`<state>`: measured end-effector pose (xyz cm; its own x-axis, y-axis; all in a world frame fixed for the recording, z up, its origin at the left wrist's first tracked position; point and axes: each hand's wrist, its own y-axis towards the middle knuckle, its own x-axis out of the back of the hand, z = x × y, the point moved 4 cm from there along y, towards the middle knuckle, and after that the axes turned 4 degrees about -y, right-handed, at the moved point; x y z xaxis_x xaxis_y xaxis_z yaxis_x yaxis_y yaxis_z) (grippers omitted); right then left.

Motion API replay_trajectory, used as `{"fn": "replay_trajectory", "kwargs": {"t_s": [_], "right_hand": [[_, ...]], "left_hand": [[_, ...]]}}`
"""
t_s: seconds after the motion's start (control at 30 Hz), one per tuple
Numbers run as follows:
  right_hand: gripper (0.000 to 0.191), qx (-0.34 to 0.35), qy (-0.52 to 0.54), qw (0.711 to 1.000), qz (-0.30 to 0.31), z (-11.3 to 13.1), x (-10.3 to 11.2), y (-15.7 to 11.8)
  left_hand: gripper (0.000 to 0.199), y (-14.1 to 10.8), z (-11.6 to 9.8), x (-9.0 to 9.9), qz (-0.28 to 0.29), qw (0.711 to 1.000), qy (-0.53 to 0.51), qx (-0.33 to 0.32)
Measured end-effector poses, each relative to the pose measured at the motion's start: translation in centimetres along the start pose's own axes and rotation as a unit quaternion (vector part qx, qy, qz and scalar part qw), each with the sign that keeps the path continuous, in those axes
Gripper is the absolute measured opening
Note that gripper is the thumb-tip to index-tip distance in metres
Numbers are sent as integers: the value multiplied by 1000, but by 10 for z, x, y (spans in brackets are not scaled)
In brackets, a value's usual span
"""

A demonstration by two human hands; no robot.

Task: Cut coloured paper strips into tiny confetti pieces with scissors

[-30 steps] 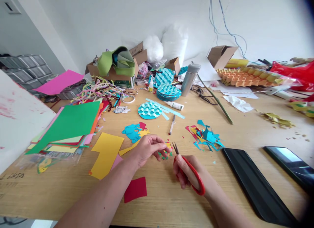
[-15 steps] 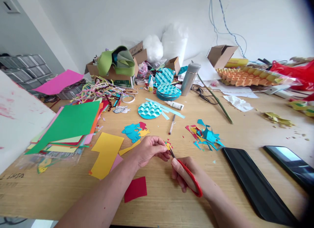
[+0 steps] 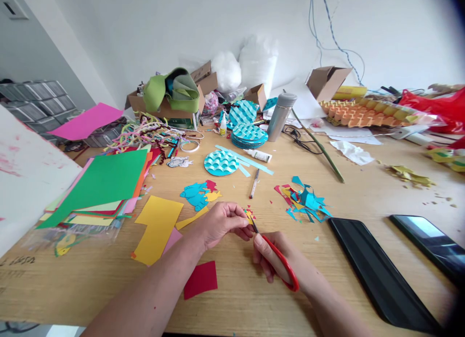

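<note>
Red-handled scissors [image 3: 279,257] are in my right hand [image 3: 276,253], fingers wrapped round the handles. Their dark blades point up and left, right by the fingertips of my left hand [image 3: 232,220]. That hand is closed in a pinch on a small piece of yellow paper [image 3: 250,221], mostly hidden by the fingers. Tiny red, yellow and green paper bits [image 3: 248,212] lie just beyond the fingertips. Blue fish cutouts [image 3: 196,195] with smaller red and yellow ones lie behind my left hand. A red paper square [image 3: 200,280] is beside my left forearm.
Yellow paper [image 3: 160,225] and a stack of coloured sheets [image 3: 109,179] lie left. A pen [image 3: 254,183], a blue disc with wavy strips [image 3: 221,162] and a steel bottle [image 3: 282,116] stand or lie farther back. Right are paper scraps [image 3: 308,201], a black tray-like object [image 3: 378,274] and a phone [image 3: 432,242].
Almost nothing differs. Both hands hold nearly the same place, with the scissors' tips still at the small yellow paper.
</note>
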<state>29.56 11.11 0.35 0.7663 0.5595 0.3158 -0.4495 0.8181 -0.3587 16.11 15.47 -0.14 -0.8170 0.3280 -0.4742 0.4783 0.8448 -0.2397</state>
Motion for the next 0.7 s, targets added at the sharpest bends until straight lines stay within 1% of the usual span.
{"fn": "replay_trajectory", "kwargs": {"t_s": [0.7], "right_hand": [[64,-4,-1,1000,-10,-2,-1,0]], "left_hand": [[23,0,0,0,-3,1000,-1,-1]]}}
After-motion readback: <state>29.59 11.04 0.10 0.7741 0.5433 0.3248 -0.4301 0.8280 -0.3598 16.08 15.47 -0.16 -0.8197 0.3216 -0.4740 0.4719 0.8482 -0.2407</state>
